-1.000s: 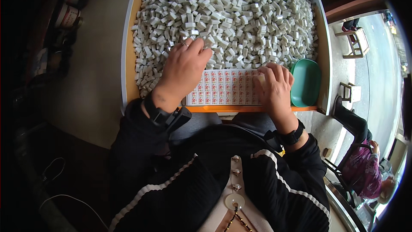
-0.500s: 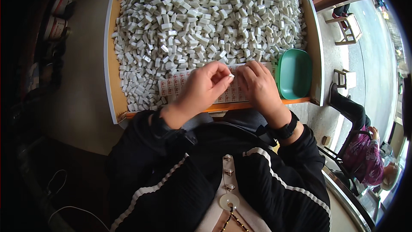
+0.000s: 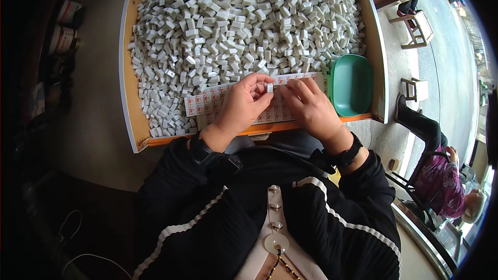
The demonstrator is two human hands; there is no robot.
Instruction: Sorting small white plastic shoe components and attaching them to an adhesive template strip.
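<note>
Block (image 3: 270, 87) pinched in left hand (image 3: 239, 103), over printed sheet (image 3: 206, 99), near side; right hand (image 3: 313, 106) beside it, curled, grip I cannot tell. I'd hold block steady, upper face unobstructed.

Blocks (image 3: 249, 21) lie heaped in a box (image 3: 372, 36). Before them, along the box's near edge, lies a sticker sheet (image 3: 205, 101), a bowl (image 3: 353, 85) just to its right. The left hand (image 3: 243, 102) and right hand (image 3: 313, 108) are over the sheet.

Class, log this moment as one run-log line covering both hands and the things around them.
left hand: holds white block | right hand: over printed sheet, grip unclear | green tray: right of sheet | block pile: beyond sheet
</note>
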